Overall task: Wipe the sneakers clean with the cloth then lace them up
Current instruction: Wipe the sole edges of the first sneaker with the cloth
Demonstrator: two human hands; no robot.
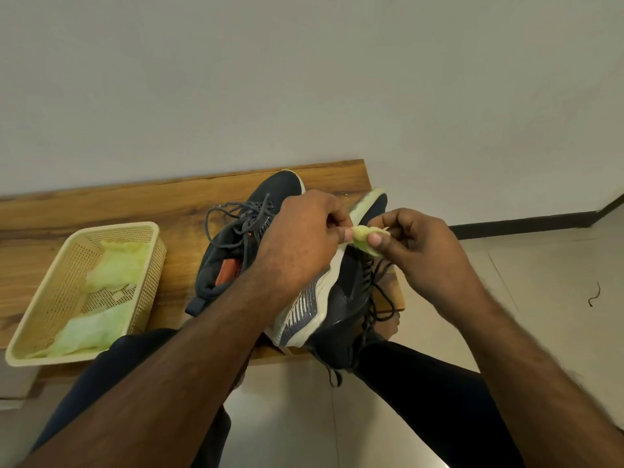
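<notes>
Item: small wad of pale yellow-green cloth (364, 238), held above the bench between both hands; the left hand (304, 238) pinches its left end with thumb and curled fingers (347, 234), the right hand (418, 251) pinches its right end with thumb and forefinger, remaining fingers curled. Item: dark navy mesh sneaker with white sole, tipped on its side (324, 298), at the near right of the wooden plank bench (101, 204), heel overhanging the near edge, grey laces (378, 298) hanging loose. Item: second dark navy sneaker with orange lining (243, 244), upright just to its left, toe pointing far, laces slack and tangled over the tongue. Item: cream perforated plastic basket (44, 298), left on the bench, holding further pale green cloths (114, 265). Step in hand, by judgement: wiping stage, the cloth being folded or readied directly over the tipped sneaker's white sole; lacing not begun. Next move calls for: freeing one hand to steady the sneaker, pressing the cloth flat to the sole, then rubbing along it.
</notes>
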